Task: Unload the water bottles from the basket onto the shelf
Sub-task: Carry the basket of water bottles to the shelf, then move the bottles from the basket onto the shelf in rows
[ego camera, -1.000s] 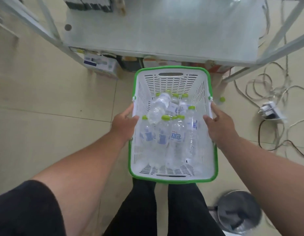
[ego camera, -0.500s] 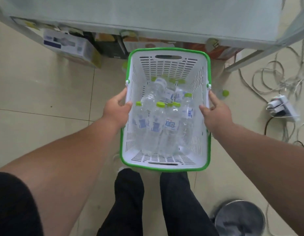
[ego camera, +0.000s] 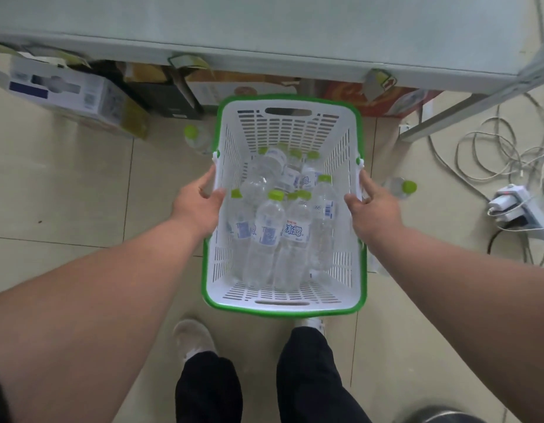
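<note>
- Far left, upper part of frame: cardboard boxes [ego camera: 66, 93] are sitting on the floor under the shelf [ego camera: 264, 41]; not part of the job.
- Left of the basket's upper corner: a stray bottle [ego camera: 196, 138] is lying on the tiles, outside the basket, green cap showing.
- Left hand [ego camera: 197, 206] is gripping the basket's left rim at mid-frame, thumb hooked over the edge to the inside, fingers outside and underneath, so it's clamped on the wall, not free.
- Basket [ego camera: 287, 308], white with green rim, is sitting at centre frame, long axis running top to bottom of the frame, far end nearly under the shelf's front edge.
- Water bottles [ego camera: 266, 230] are piled inside, between the two hands, most of them standing or leaning with caps toward the upper frame; the nearest caps are just right of the left thumb and just left of the right fingers.
- Key relation: the shelf is lying straight ahead at the top of the frame and above the basket; bottles are roughly equidistant from both hands, so either could reach in once it lets go.
- Right hand [ego camera: 373, 209] is gripping the right rim, fingers curled over the edge, also occupied.
- Right of that hand: another loose bottle [ego camera: 400, 187] is lying on the floor.
- Far right: cables and a power strip [ego camera: 518, 206] are trailing across the tiles.
- My read: no bottle is in hand yet; unloading hasn't begun.
</note>
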